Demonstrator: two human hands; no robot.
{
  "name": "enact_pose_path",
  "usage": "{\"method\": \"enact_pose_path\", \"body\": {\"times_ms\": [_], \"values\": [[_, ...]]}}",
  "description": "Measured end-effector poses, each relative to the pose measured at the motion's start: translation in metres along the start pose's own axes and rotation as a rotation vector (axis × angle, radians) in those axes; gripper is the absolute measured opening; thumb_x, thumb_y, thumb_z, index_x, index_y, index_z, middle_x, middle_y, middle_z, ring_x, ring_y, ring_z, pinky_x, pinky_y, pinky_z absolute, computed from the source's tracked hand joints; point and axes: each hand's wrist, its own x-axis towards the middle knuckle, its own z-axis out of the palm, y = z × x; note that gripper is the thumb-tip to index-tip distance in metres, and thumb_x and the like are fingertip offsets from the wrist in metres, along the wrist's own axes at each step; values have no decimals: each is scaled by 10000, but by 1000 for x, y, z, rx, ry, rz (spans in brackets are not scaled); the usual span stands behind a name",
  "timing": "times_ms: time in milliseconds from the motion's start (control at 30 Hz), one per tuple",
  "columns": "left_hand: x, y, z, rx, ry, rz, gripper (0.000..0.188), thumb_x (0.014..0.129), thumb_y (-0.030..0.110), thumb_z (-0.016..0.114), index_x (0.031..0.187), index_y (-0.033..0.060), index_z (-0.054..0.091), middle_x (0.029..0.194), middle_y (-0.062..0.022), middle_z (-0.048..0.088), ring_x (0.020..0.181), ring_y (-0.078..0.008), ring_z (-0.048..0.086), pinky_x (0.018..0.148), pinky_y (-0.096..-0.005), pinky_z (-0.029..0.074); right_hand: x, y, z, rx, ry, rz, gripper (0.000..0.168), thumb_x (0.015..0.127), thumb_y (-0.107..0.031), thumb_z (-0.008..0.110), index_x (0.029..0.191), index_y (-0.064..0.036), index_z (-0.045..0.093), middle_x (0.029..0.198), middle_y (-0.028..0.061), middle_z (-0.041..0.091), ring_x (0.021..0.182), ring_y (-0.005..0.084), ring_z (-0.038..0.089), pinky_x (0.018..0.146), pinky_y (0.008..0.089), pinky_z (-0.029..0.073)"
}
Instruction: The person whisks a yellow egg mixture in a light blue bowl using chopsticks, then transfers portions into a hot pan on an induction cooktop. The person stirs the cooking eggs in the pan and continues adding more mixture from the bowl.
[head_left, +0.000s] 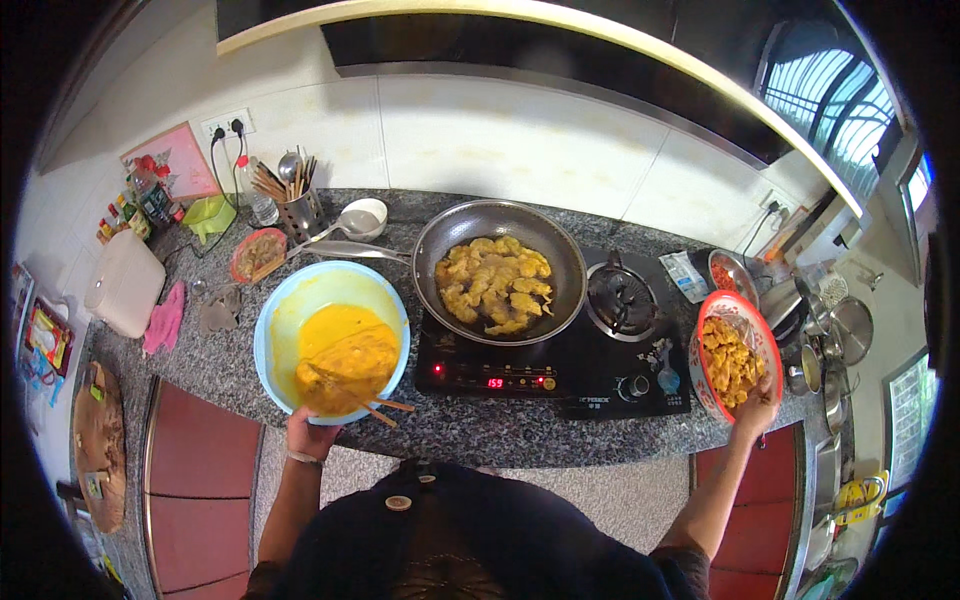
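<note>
My left hand (310, 435) grips the near rim of a light-blue bowl (274, 315). Yellow egg-like batter with a coated lump of food (356, 356) fills its bottom. A pair of wooden chopsticks (382, 411) leans in it, ends sticking out over the near rim. On the right, my right hand (756, 405) holds the near edge of a red-rimmed bowl (777, 352) of golden fried pieces (726, 356). Between the two bowls, a steel wok (574, 300) sits on the induction cooker, with yellow battered pieces (495, 281) frying in oil.
The induction cooker (480, 367) has lit red digits; a gas burner (621, 296) adjoins it. The wok's handle (360, 249) points left over the blue bowl. Behind are a ladle (360, 220), white bowl (375, 210) and chopstick holder (300, 214). Metal pots (851, 330) crowd the right.
</note>
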Motion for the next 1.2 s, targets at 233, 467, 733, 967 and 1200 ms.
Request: {"method": "enact_pose_path", "body": {"times_ms": [233,467,733,967,1200], "values": [[-1,8,6,-15,-9,2,594,648,130,569,1225,28,473,1169,-125,565,1072,-300,552,892,-455,471,-71,-168,-26,459,-233,-242,295,949,-288,489,972,-9,585,863,59,547,729,119,562,556,250,514],[3,12,6,-20,-2,-18,649,636,147,585,1259,43,441,1190,-125,549,1079,-309,548,908,-473,462,-140,-267,25,790,-907,-108,176,922,-108,518,1037,1,595,828,58,573,635,104,577,586,238,523],[19,10,-17,-15,-20,-66,649,654,164,597,1270,42,432,1199,-136,545,1090,-308,544,907,-480,462,-161,-273,93,756,-1106,85,224,901,-179,579,997,23,601,748,65,586,596,130,598,550,272,566],[18,14,-20,19,-21,-82,626,688,165,580,1278,23,427,1232,-144,532,1123,-316,527,921,-488,446,-184,-259,109,805,-865,-165,191,930,-142,517,917,38,578,710,90,627,605,129,623,566,220,512],[21,13,-27,30,21,-105,626,682,180,582,1271,32,431,1223,-131,543,1098,-313,543,895,-491,457,-176,-262,102,845,-743,-236,222,946,-153,486,907,44,581,763,101,635,619,148,634,572,235,525]]}}
